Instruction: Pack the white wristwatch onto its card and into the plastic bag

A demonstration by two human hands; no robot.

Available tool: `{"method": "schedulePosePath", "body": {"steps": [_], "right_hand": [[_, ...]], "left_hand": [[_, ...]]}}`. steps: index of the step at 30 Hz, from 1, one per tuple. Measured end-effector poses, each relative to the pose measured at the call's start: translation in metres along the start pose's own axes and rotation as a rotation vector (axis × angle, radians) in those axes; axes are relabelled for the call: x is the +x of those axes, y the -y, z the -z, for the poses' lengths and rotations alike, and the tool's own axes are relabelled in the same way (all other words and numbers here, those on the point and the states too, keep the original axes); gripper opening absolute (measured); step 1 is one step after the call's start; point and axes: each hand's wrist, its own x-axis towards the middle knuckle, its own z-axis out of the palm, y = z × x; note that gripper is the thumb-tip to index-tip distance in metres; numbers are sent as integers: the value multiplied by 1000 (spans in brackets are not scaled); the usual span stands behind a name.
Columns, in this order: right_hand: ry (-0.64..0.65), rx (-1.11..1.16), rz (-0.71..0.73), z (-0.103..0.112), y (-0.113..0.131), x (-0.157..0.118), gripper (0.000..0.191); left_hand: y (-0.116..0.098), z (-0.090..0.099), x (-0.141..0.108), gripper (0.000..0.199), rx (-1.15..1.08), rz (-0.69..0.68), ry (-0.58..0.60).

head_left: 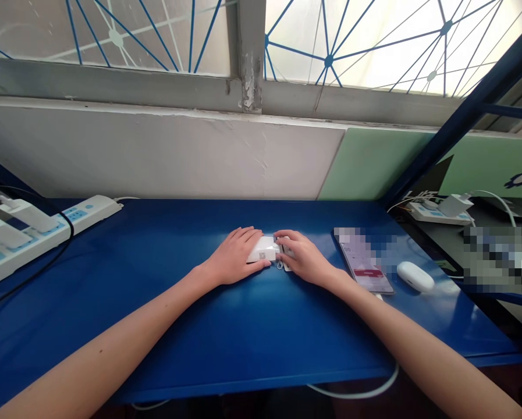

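Observation:
A small white packet [267,249] with a square printed code lies on the blue desk, near the middle. My left hand [238,256] covers its left end, fingers over the far side and thumb along the near edge. Just right of it, my right hand [304,256] has its fingers curled round a small pale piece [288,247] with a dark strip, mostly hidden under the fingers. Whether this piece is joined to the packet cannot be made out. A little clear, shiny bit shows between the hands at the near edge.
On the blue desk [252,337], a phone [359,262] and a white rounded case [415,276] lie to the right. A power strip [97,206] with plugs and a black cable is at the left. A second power strip [439,214] sits beyond the blue frame [444,145].

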Motion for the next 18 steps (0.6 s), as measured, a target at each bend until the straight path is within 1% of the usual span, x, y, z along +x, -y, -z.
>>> {"method": "schedulePosePath", "body": {"steps": [3, 9, 13, 18], "right_hand": [[-9, -40, 45, 4, 0, 0, 22], [1, -201, 143, 19, -1, 2, 20], [30, -203, 168, 27, -4, 2, 23], [69, -221, 159, 34, -8, 0, 23]], "left_hand": [[0, -1, 0, 64, 9, 4, 3], [0, 0, 2, 65, 13, 7, -1], [-1, 2, 2, 65, 22, 17, 9], [0, 1, 1, 63, 10, 16, 1]]}}
